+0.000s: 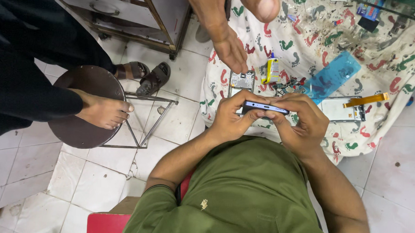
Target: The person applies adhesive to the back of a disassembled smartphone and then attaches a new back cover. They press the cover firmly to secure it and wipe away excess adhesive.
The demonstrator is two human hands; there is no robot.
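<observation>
Both my hands hold a slim blue phone (265,107) edge-on in front of my green shirt, over the near edge of a table. My left hand (229,118) grips its left end, thumb on the upper side. My right hand (304,122) wraps the right end, fingers curled over it. Just beyond lie an opened phone frame (242,80), a yellow glue tube (272,70) and a pile of small parts (287,85). Another person's hand (225,36) reaches down from above toward the frame.
The table cloth (398,59) is white with coloured footprints. On it lie a blue film sheet (333,75) and a second phone frame (342,110) with an orange flex strip (366,99). At left, a person's bare foot (103,111) rests on a round brown stool (80,84); sandals (144,75) and a cabinet (128,12) sit behind.
</observation>
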